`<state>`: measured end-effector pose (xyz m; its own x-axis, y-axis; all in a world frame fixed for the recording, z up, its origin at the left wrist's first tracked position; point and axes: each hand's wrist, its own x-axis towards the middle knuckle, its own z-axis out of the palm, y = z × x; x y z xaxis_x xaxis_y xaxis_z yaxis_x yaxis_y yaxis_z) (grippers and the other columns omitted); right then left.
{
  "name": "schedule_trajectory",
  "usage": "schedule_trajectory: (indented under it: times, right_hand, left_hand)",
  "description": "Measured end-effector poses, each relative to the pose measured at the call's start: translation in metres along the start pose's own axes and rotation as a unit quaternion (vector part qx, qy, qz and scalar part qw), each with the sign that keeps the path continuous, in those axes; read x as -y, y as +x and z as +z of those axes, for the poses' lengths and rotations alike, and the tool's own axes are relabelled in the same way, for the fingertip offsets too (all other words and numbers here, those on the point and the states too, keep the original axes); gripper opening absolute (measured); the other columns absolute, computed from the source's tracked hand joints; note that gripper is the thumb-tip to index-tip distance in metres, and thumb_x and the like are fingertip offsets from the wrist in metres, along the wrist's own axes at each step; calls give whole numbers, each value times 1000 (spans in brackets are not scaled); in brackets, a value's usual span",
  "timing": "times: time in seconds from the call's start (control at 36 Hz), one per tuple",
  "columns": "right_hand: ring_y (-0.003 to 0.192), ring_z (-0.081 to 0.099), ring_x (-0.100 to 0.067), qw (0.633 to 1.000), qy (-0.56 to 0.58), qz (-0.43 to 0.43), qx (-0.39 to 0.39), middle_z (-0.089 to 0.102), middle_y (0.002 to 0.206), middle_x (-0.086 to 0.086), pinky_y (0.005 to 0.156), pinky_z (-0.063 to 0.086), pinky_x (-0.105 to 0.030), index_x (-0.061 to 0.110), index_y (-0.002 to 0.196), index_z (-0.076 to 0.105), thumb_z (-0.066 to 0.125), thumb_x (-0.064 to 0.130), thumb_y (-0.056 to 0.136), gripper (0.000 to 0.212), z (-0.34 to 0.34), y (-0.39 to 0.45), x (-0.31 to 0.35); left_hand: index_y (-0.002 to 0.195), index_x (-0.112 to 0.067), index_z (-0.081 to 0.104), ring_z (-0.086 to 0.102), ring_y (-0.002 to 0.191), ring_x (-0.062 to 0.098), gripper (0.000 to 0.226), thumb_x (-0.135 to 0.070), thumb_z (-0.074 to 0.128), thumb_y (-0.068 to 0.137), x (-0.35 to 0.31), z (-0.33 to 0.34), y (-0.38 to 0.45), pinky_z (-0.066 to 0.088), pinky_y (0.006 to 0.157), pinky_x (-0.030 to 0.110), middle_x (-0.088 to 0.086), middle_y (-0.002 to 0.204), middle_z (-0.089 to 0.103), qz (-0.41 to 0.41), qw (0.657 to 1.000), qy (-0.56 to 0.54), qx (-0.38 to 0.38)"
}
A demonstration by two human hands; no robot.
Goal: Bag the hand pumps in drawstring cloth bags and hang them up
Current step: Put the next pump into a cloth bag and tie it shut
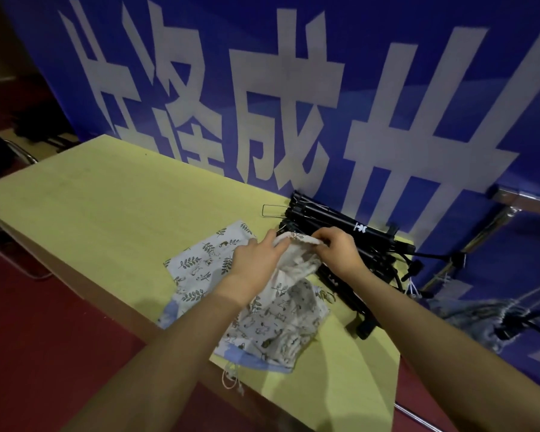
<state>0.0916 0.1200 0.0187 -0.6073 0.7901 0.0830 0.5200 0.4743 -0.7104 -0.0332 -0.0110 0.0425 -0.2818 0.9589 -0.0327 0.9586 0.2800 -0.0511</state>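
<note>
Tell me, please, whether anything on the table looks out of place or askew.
Nothing looks damaged. The leaf-printed cloth bags lie crumpled and overlapping, one white drawstring dangling off the yellow table edge. The black hand pumps are heaped against the blue banner.

A printed cloth bag [289,285], mouth held open, lies on flat bags [200,263]; black hand pumps [349,244] are stacked just beside.

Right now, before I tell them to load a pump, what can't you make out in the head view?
- Inside of the cloth bag: its mouth is bunched between the left hand and right hand.
- How many hand pumps: they overlap in one dark pile, partly behind the right hand.
- Flat bags beneath: count hidden by the left forearm.
- Hanging spot: none in frame.
</note>
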Motion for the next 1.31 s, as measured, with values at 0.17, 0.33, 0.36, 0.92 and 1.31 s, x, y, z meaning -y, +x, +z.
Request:
schedule_trajectory:
  times: [0.17,0.33,0.36,0.92,1.31]
  right_hand:
    - [58,55,-5,990,76,3,117,62,70,2,54,42,-14,12,79,66,65,15,88,10,3,-13,-10]
    - [63,53,-18,994,60,70,62,59,70,-17,59,39,-31,-2,83,63,50,29,97,37,12,-24,-37]
    - [64,55,-21,996,21,71,46,60,71,-14,60,41,-32,1,85,63,50,25,97,30,15,-24,-46]
    - [111,35,-27,952,-258,5,162,44,122,-5,86,27,-32,16,115,62,52,33,93,30,60,-33,-104]
    - [90,58,-35,987,-131,84,44,51,118,-14,75,51,-45,-1,116,56,40,-4,92,29,71,-45,-97]
  left_hand:
    - [146,-17,15,55,97,29,79,3,56,82,-5,16,-2,37,58,33,7,150,18,16,999,-39,29]
    - [139,-13,29,54,100,28,60,2,52,86,-13,45,-6,38,59,34,6,134,37,38,994,-45,92]
    - [137,-13,32,54,98,27,56,2,51,86,-14,49,-6,38,60,34,6,131,39,38,993,-43,99]
    - [134,-12,38,50,119,32,49,-3,47,87,-37,92,17,42,94,39,9,138,46,72,977,-65,190]
    - [128,-17,46,59,106,29,47,-1,45,83,-29,99,7,41,83,34,8,116,61,96,980,-49,166]
